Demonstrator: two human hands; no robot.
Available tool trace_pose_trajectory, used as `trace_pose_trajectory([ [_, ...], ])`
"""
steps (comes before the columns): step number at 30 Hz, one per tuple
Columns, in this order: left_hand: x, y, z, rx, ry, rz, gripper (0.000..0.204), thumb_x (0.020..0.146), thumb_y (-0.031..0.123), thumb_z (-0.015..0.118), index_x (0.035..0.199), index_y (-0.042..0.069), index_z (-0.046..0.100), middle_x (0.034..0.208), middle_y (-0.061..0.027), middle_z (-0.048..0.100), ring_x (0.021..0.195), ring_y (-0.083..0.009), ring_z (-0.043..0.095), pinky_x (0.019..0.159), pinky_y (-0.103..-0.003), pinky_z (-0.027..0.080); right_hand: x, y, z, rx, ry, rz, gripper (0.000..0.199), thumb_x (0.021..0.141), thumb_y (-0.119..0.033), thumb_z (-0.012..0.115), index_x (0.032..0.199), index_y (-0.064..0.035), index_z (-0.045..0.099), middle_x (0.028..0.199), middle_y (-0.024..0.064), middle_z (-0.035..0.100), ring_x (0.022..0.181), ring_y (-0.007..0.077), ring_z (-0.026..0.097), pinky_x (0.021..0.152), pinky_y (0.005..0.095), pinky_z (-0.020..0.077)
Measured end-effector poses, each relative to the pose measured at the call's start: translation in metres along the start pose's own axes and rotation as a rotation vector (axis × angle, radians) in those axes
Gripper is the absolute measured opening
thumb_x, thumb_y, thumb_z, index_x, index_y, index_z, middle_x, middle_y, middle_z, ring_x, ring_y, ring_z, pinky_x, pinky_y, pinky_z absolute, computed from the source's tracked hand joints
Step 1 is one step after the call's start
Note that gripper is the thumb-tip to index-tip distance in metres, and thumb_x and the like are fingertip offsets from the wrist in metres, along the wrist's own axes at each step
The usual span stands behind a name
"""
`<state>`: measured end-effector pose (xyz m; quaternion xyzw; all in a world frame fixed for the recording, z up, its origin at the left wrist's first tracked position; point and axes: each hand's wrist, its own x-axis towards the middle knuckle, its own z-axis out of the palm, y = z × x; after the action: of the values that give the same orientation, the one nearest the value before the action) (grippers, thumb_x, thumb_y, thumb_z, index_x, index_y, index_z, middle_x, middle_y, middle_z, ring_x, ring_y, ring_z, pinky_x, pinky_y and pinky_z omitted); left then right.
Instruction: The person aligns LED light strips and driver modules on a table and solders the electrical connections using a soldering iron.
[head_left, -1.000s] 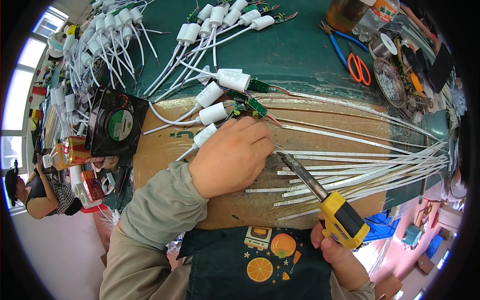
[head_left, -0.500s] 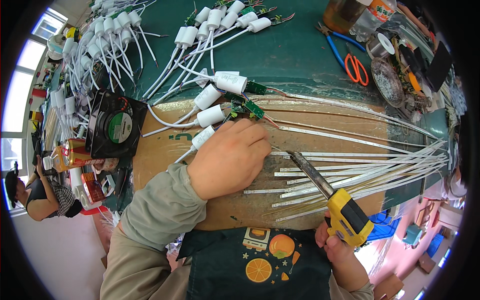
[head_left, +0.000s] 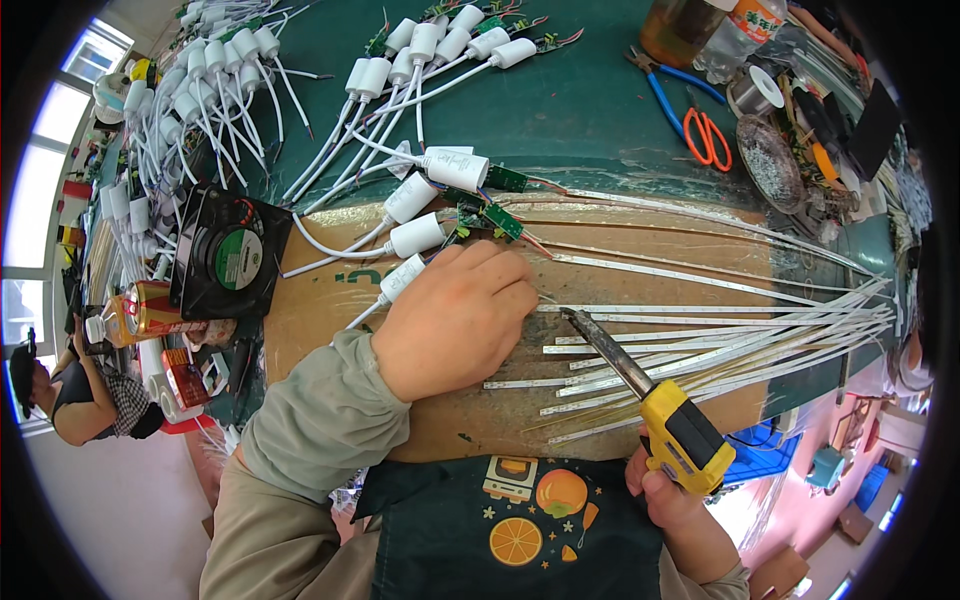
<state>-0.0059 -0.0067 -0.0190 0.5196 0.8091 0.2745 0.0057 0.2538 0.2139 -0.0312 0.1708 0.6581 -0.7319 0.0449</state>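
A: The left hand (head_left: 455, 320) lies palm down on the cardboard (head_left: 330, 300), fingers curled over the near ends of the strips (head_left: 700, 325); it presses rather than grasps, and whether a strip end is pinched under the fingers I cannot tell

B: And the right hand (head_left: 672, 500)?

A: Clenched on the yellow handle of the iron (head_left: 645, 395), low by the apron (head_left: 520, 520); the dark tip sits just beside the left fingertips, over the strip ends

B: So how should this go, in your view?

A: Hold the strip flat and still with the left hand; bring the tip onto the end pad alone, not across the neighbouring strips, which lie very close; keep the fingertips clear of the hot tip, since they are nearly touching it; lift straight off so the strip does not drag

B: Which way does the iron point?

A: Its long axis runs from lower right to upper left; tip toward the left hand, handle toward the person's body

B: And the strips?

A: Long axis roughly left to right across the cardboard; the near ends by the left hand, the far ends fanning out past the right edge; white caps (head_left: 415, 237) with small green boards (head_left: 503, 222) lie just above the hand
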Motion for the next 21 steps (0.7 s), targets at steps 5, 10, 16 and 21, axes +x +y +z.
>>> trace_pose_trajectory([
  [5,-0.0002,0.0005,-0.0009,-0.006,-0.001,0.010,0.013,0.075,0.005,0.069,0.087,0.007,0.065,0.099,-0.0062,0.062,0.088,-0.0271,0.059,0.076,-0.038,0.047,-0.0014,0.0044,-0.0021,0.008,-0.005,0.011,0.069,0.083,-0.034,0.080,0.131,0.0034,0.048,0.068,0.0057,0.053,0.053,0.0131,0.048,0.049,0.0270,0.0417],
  [10,0.0029,0.0038,-0.0012,-0.060,0.045,-0.046,0.015,0.078,0.007,0.071,0.092,0.008,0.065,0.092,-0.0048,0.062,0.086,-0.0264,0.059,0.075,-0.039,0.045,-0.0007,0.0058,-0.0018,0.013,-0.004,-0.002,0.069,0.084,-0.035,0.079,0.131,0.0035,0.048,0.068,0.0054,0.053,0.053,0.0131,0.048,0.049,0.0266,0.0415],
  [16,0.0025,0.0050,0.0013,-0.018,0.039,-0.018,0.015,0.078,0.011,0.074,0.092,0.011,0.067,0.090,-0.0037,0.062,0.086,-0.0256,0.059,0.075,-0.037,0.044,0.0015,0.0040,0.0005,-0.004,0.006,-0.027,0.069,0.084,-0.036,0.078,0.132,0.0046,0.047,0.067,0.0055,0.052,0.050,0.0130,0.048,0.047,0.0259,0.0413],
  [21,0.0015,0.0043,0.0003,-0.004,0.037,-0.036,0.014,0.077,0.011,0.075,0.090,0.011,0.068,0.090,-0.0031,0.062,0.087,-0.0249,0.060,0.076,-0.037,0.043,0.0022,0.0022,-0.0001,0.013,-0.015,-0.022,0.070,0.085,-0.036,0.078,0.132,0.0055,0.047,0.068,0.0058,0.053,0.051,0.0126,0.048,0.048,0.0257,0.0414],
])
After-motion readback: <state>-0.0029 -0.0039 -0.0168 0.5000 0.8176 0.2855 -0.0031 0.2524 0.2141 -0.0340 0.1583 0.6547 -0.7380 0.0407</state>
